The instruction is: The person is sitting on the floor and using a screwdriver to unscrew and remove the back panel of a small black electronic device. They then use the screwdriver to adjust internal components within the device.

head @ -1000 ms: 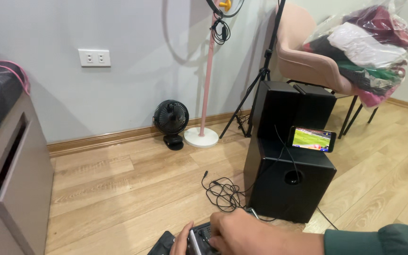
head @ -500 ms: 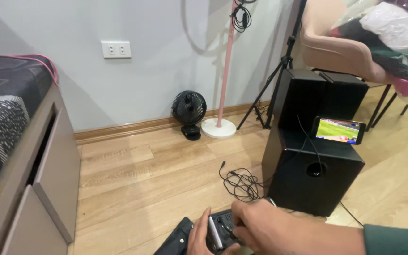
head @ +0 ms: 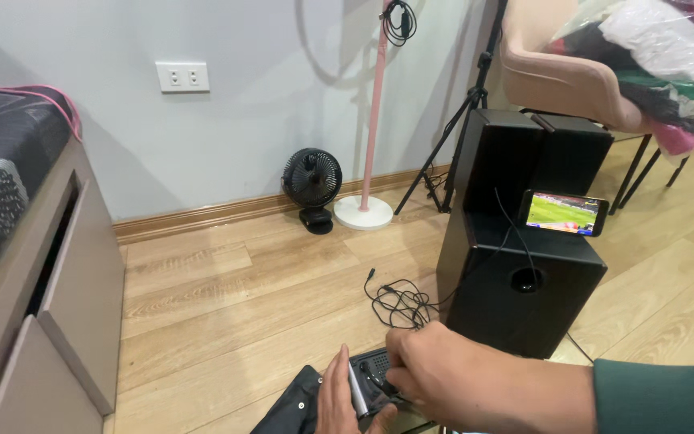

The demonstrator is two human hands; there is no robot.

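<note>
Head view, looking down: a small black electronic device (head: pixel 375 378) lies on the wood floor (head: pixel 226 313) at the frame's bottom edge, just before a black speaker (head: pixel 516 281). Right hand (head: pixel 451 378) curls over its top, fingertips pressing its face. Left hand (head: pixel 335 402) steadies a slim silver piece (head: pixel 357 390) at its left side, running roughly away from the person.

- The right hand (head: pixel 451 374) reaches in from the right, knuckles up, fingers curled downward.
- The left hand (head: pixel 339 398) lies low, fingers extended forward.
</note>
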